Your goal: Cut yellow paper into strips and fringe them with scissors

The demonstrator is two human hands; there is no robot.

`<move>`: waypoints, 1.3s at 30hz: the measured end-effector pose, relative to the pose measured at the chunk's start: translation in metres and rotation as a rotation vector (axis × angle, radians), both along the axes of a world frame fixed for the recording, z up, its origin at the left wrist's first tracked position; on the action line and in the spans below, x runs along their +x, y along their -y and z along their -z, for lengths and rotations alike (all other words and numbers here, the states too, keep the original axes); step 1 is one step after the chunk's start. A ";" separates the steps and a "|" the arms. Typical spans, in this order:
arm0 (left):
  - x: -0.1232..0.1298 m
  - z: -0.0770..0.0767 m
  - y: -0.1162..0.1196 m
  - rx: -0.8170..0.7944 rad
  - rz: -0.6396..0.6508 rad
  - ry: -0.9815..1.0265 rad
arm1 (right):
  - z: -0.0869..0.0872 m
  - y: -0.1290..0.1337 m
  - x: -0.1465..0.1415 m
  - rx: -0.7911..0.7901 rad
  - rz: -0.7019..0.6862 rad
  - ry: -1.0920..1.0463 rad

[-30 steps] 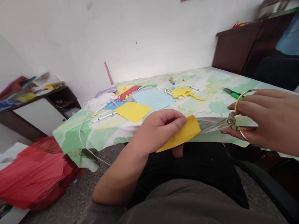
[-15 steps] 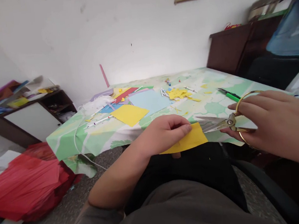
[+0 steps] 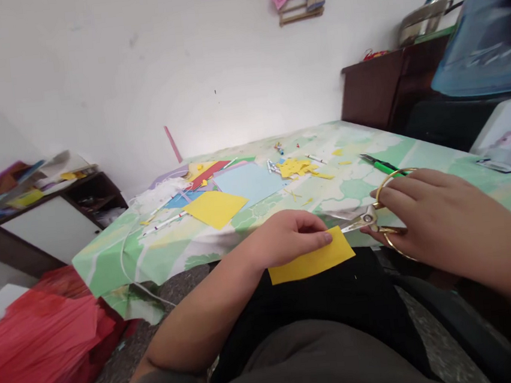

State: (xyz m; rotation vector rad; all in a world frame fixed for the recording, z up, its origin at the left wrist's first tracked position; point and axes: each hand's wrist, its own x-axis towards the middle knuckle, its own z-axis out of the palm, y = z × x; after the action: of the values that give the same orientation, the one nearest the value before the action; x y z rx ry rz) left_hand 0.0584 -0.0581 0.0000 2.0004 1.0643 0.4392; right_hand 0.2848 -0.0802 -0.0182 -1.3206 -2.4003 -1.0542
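Between thumb and fingers my left hand pinches a yellow paper strip, held over my lap at the table's front edge. My right hand grips gold-handled scissors, fingers through the loops. The scissor blades point left, parted, with their tips at the strip's upper right edge. Another yellow sheet lies on the table beside a light blue sheet. A pile of yellow scraps sits farther back.
A green tool lies on the patterned tablecloth behind the scissors. White stringy material and a cable are at the left. A red plastic bag is on the floor left, beside a low cabinet.
The scissors have moved left to the strip's edge, and their blades have closed somewhat. The head view has shifted slightly, placing the table lower and farther left.
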 end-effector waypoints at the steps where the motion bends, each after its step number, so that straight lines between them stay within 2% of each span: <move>1: 0.001 0.003 -0.003 -0.004 0.011 -0.005 | 0.001 -0.001 -0.001 -0.014 -0.002 -0.008; 9: 0.004 0.036 -0.023 -0.201 -0.084 0.034 | 0.024 -0.011 -0.013 -0.100 0.042 -0.086; 12: 0.002 0.045 -0.033 -0.348 -0.130 0.132 | 0.031 -0.015 -0.019 -0.120 0.082 -0.105; 15: -0.001 0.053 -0.043 -0.483 -0.129 0.227 | 0.035 -0.018 -0.025 -0.148 0.106 -0.124; 21: -0.002 0.065 -0.047 -0.643 -0.111 0.265 | 0.045 -0.018 -0.031 -0.197 0.094 -0.114; 24: -0.002 0.065 -0.047 -0.677 -0.131 0.320 | 0.053 -0.017 -0.034 -0.175 0.125 -0.167; 28: -0.005 0.057 -0.053 -0.629 -0.142 0.323 | 0.068 -0.017 -0.044 -0.156 0.198 -0.314; 34: -0.008 0.038 -0.063 -0.509 -0.055 0.115 | 0.079 -0.023 -0.050 -0.197 0.260 -0.470; 39: -0.004 0.024 -0.063 -0.340 -0.145 -0.037 | 0.081 -0.028 -0.042 -0.198 0.254 -0.518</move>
State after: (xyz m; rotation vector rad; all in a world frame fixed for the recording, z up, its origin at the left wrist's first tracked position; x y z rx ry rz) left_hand 0.0540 0.0053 -0.0241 1.6437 1.2238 0.2747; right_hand 0.2428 -0.0526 -0.0992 -1.7438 -2.0173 -0.4433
